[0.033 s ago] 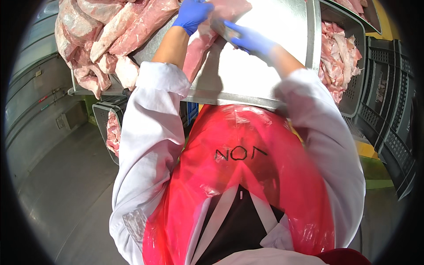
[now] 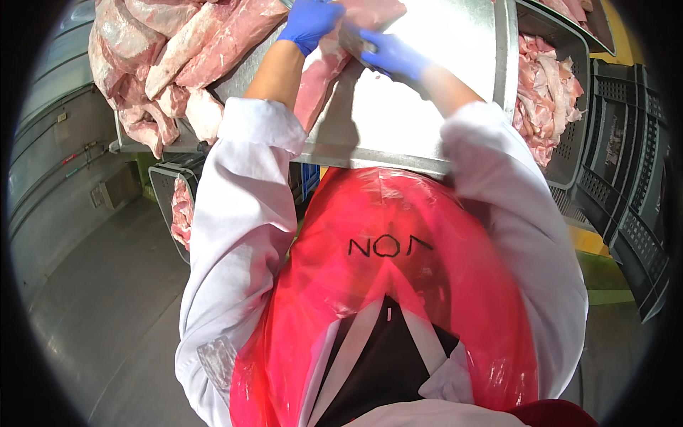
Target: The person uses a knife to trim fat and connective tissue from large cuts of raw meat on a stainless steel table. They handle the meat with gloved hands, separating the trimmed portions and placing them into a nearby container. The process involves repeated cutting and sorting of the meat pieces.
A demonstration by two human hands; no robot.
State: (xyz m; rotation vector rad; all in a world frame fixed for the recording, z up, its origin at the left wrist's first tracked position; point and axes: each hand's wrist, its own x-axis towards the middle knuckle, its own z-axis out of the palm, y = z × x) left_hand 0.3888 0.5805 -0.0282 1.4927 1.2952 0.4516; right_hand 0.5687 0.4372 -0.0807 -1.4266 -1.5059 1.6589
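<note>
A long pale-pink piece of meat (image 2: 321,82) lies on the metal work surface (image 2: 420,132) in front of me. At its far part, my left hand (image 2: 311,25), in a blue glove, is closed on the meat; its fingertips are partly hidden at the picture's top edge. My right hand (image 2: 396,55), also blue-gloved and a little blurred, is closed round a knife (image 2: 353,41). The grey blade, only partly visible, lies against the meat's right side, close to my left hand.
Large pieces of raw meat (image 2: 171,57) are heaped at the left. A grey bin (image 2: 573,135) at the right holds trimmings (image 2: 544,99), and black crates (image 2: 626,164) stand beyond it. Another bin (image 2: 162,196) with scraps sits low at the left. My red plastic apron (image 2: 391,213) meets the table's front edge.
My right hand and forearm have shifted slightly left, toward the meat, with the knife. My left hand and the meat stay practically where they were.
</note>
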